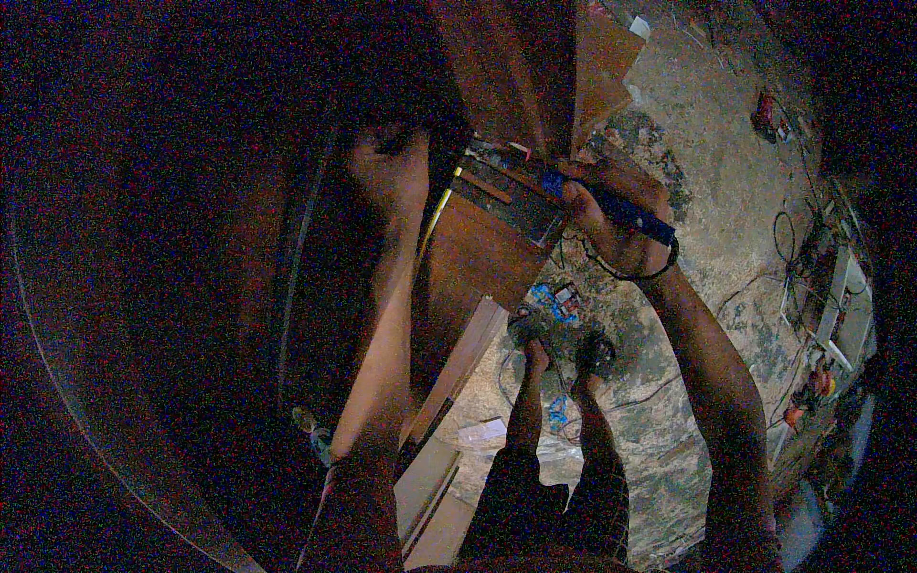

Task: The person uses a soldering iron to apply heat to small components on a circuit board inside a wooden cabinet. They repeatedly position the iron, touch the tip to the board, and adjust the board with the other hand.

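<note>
My right hand (616, 215) is closed around a dark tool with a blue handle (611, 205), a screwdriver by its look, with its tip pointed left at the edge of a brown wooden panel (482, 253). A dark metal fitting (506, 191) sits on that edge near the tip. My left hand (392, 177) reaches up into the dark space left of the panel and presses against it; its fingers are in shadow. A black band circles my right wrist.
Below are my legs and feet (564, 363) on a rough concrete floor (707, 172). Small blue items and cables lie by my feet. Wooden boards (449, 382) lean at lower centre. Tools and cords clutter the right side (821, 315).
</note>
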Demonstrator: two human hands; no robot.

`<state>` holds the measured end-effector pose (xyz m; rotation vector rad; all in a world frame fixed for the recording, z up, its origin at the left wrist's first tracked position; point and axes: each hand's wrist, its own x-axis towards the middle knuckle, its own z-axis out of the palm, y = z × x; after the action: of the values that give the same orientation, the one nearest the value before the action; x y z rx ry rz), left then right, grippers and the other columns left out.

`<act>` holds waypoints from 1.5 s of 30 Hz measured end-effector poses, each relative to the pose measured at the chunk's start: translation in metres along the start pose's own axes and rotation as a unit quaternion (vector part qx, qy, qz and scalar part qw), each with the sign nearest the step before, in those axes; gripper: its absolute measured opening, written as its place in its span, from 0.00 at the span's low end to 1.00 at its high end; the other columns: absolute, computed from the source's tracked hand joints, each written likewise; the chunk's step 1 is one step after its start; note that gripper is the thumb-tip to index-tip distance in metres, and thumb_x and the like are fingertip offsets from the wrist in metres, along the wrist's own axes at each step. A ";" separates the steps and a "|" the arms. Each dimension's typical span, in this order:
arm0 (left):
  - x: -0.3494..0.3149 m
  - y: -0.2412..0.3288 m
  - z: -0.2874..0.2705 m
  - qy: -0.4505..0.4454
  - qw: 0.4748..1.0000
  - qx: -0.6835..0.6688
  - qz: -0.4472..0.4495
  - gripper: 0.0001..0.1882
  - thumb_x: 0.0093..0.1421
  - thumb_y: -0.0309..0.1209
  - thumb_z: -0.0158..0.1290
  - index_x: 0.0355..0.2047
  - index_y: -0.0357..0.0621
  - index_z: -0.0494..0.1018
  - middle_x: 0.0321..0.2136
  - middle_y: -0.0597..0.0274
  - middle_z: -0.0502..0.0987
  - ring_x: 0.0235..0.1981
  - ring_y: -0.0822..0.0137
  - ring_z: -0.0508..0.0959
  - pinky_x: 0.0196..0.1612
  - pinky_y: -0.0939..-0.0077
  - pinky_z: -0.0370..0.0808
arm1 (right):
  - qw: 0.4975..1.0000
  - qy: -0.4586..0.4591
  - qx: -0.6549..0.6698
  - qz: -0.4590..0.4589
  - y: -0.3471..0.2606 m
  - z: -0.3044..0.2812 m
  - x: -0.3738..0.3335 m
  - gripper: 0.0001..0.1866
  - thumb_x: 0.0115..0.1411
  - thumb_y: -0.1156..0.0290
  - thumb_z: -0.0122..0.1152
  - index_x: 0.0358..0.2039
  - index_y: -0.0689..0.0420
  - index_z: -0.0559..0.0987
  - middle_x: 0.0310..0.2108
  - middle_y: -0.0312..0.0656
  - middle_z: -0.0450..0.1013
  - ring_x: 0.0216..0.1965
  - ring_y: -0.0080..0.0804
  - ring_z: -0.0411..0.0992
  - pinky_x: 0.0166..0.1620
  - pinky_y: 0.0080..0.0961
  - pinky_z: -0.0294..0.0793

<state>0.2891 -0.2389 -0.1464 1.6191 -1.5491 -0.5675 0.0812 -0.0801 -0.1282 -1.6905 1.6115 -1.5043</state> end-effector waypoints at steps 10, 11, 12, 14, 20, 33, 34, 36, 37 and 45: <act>-0.006 -0.009 0.003 0.024 0.999 -0.033 0.035 0.13 0.44 0.27 0.64 0.30 0.39 0.74 0.31 0.58 0.78 0.35 0.62 0.76 0.43 0.67 0.73 | 0.998 0.005 -0.062 -0.031 0.000 -0.002 0.000 0.12 0.56 0.65 0.63 0.37 0.60 0.82 0.26 0.46 0.77 0.28 0.40 0.76 0.35 0.29 0.74; -0.007 -0.011 0.003 0.018 0.998 -0.046 0.024 0.13 0.44 0.27 0.64 0.31 0.39 0.74 0.32 0.58 0.78 0.35 0.62 0.76 0.43 0.67 0.73 | 0.998 0.004 -0.056 -0.021 0.001 -0.002 0.000 0.12 0.56 0.65 0.63 0.37 0.59 0.82 0.26 0.46 0.77 0.28 0.40 0.76 0.35 0.29 0.74; -0.008 -0.012 0.002 0.022 0.998 -0.054 0.039 0.14 0.44 0.26 0.64 0.31 0.39 0.74 0.32 0.58 0.77 0.36 0.62 0.76 0.44 0.67 0.73 | 0.999 0.003 -0.050 -0.011 0.002 -0.002 -0.001 0.12 0.56 0.65 0.63 0.37 0.58 0.82 0.27 0.46 0.77 0.28 0.40 0.76 0.35 0.28 0.74; -0.011 -0.016 0.001 0.029 0.995 -0.070 0.068 0.14 0.44 0.26 0.63 0.32 0.40 0.73 0.33 0.59 0.77 0.36 0.63 0.75 0.44 0.67 0.72 | 0.999 0.005 -0.031 0.001 0.004 0.000 -0.002 0.11 0.56 0.64 0.63 0.36 0.57 0.83 0.27 0.46 0.77 0.29 0.41 0.77 0.36 0.29 0.74; -0.022 -0.024 -0.005 0.018 0.991 -0.064 0.113 0.18 0.43 0.25 0.64 0.36 0.41 0.72 0.34 0.60 0.76 0.36 0.65 0.75 0.45 0.70 0.72 | 0.998 0.010 -0.058 -0.015 0.008 0.001 -0.007 0.12 0.55 0.62 0.64 0.36 0.55 0.83 0.31 0.45 0.78 0.35 0.41 0.77 0.42 0.32 0.74; -0.057 -0.020 -0.032 -0.079 0.984 -0.115 0.108 0.28 0.47 0.20 0.63 0.49 0.42 0.66 0.39 0.59 0.76 0.40 0.67 0.76 0.47 0.71 0.73 | 0.999 -0.007 -0.042 -0.001 0.007 -0.001 -0.005 0.12 0.55 0.62 0.64 0.36 0.55 0.83 0.21 0.41 0.74 0.22 0.36 0.72 0.28 0.28 0.70; -0.059 -0.018 -0.035 -0.095 0.984 -0.116 0.100 0.28 0.47 0.20 0.63 0.49 0.42 0.66 0.39 0.59 0.76 0.40 0.67 0.76 0.47 0.72 0.73 | 0.998 -0.001 -0.051 -0.028 0.007 -0.001 -0.004 0.12 0.55 0.62 0.64 0.36 0.55 0.83 0.20 0.40 0.73 0.20 0.35 0.71 0.27 0.28 0.69; -0.062 -0.014 -0.039 -0.116 0.982 -0.118 0.094 0.29 0.48 0.21 0.63 0.50 0.43 0.66 0.39 0.59 0.76 0.39 0.67 0.76 0.46 0.72 0.73 | 0.999 -0.003 -0.042 -0.006 0.006 -0.001 -0.004 0.12 0.55 0.62 0.64 0.36 0.55 0.83 0.21 0.41 0.74 0.22 0.36 0.72 0.28 0.28 0.70; -0.064 -0.012 -0.039 -0.120 0.981 -0.120 0.097 0.29 0.48 0.21 0.63 0.51 0.44 0.66 0.39 0.59 0.76 0.39 0.66 0.76 0.46 0.72 0.73 | 0.999 -0.004 -0.038 0.005 0.006 -0.002 -0.004 0.12 0.55 0.62 0.64 0.35 0.55 0.83 0.22 0.42 0.75 0.23 0.37 0.73 0.29 0.28 0.71; -0.067 -0.010 -0.033 -0.094 0.986 -0.088 0.104 0.25 0.49 0.23 0.63 0.47 0.43 0.69 0.43 0.58 0.76 0.40 0.67 0.76 0.47 0.72 0.73 | 0.997 -0.005 -0.081 0.011 0.011 -0.001 -0.010 0.13 0.55 0.59 0.64 0.34 0.55 0.83 0.25 0.45 0.78 0.28 0.39 0.77 0.34 0.31 0.74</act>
<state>0.3113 -0.1668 -0.1491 1.2817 -1.7286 -0.7369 0.0765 -0.0745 -0.1412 -1.7536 1.7840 -1.3854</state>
